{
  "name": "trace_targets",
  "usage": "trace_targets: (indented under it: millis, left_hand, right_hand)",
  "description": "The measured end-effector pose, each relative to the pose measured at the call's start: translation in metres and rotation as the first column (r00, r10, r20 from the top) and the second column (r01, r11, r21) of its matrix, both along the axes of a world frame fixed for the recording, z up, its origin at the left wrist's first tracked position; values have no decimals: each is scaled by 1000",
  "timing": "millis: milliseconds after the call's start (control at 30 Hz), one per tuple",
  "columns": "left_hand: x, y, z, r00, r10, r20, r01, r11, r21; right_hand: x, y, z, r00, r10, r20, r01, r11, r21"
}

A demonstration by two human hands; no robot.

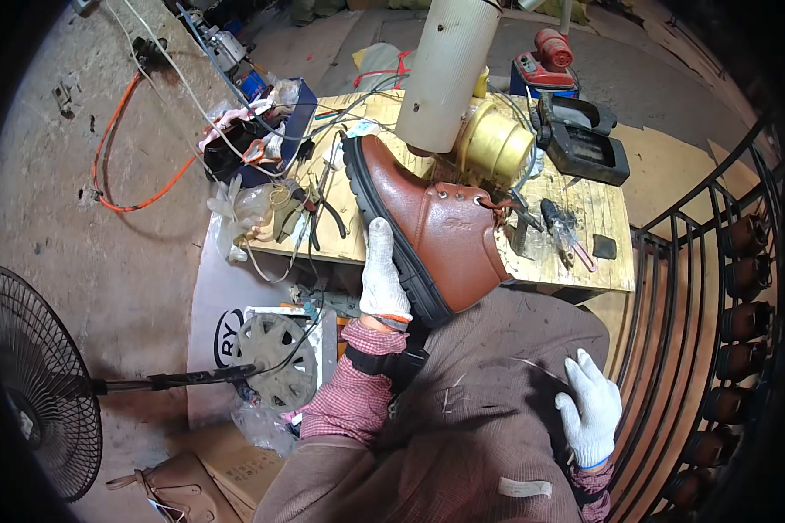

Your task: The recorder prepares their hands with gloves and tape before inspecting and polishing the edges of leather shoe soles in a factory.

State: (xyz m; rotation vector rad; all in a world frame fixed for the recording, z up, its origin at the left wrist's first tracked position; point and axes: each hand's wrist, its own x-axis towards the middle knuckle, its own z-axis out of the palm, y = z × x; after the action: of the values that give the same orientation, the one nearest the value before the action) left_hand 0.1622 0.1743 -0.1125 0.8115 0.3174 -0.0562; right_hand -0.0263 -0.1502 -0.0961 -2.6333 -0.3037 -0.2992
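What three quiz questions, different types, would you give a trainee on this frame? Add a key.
1. Which hand is holding the brown boot?
2. True or false: the right hand is apart from the boot.
3. Fill in the blank: at the picture's left edge is a black ____.

Key:
1. The left hand, in a white glove.
2. True.
3. fan.

Bold black capital letters point(229, 339) inside a curved black outline stand on a white sheet point(203, 324), left of centre. Dark printing point(249, 469), too small to read, marks the cardboard box point(215, 452) at lower left. The brown boot point(401, 179), at centre, bears a small illegible side mark point(459, 224).
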Motion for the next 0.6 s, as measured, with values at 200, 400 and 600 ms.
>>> trace_targets:
  millis: [200, 400, 600]
  left_hand:
    - [18, -1, 9, 948, 279, 156, -318, 865, 389]
    - [62, -4, 43, 836, 437, 331, -540, 763, 356]
    - [82, -13, 65, 850, 429, 305, -520, 772, 364]
  right_hand:
    - [-16, -14, -19, 997, -60, -41, 59, 998, -26]
    - [-12, -19, -19, 988, -69, -142, 61, 996, -59]
    - [29, -6, -2, 994, 78, -75, -80, 997, -23]
